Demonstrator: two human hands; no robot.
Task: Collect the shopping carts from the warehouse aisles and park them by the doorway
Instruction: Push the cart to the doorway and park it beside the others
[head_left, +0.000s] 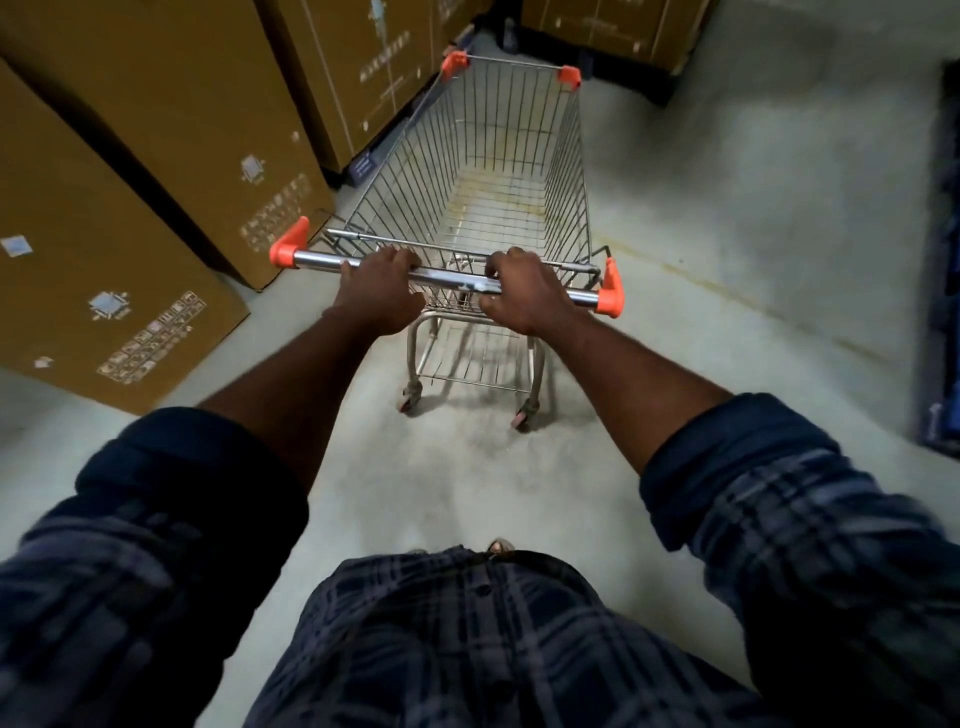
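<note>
On the concrete floor (727, 218), left grip (379, 292) and right grip (525, 292) clamp the cart handle (449, 278) (basket (567, 171) ahead)

Empty wire shopping cart (483, 171) with orange corner caps, upright on four wheels in the aisle

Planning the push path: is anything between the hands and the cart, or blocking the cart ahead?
Nothing at the grip: left hand and right hand both hold the handle. Ahead, stacked boxes stand past the front of the cart; side boxes run close along its left. Bare floor opens rightward. No doorway in view.
</note>
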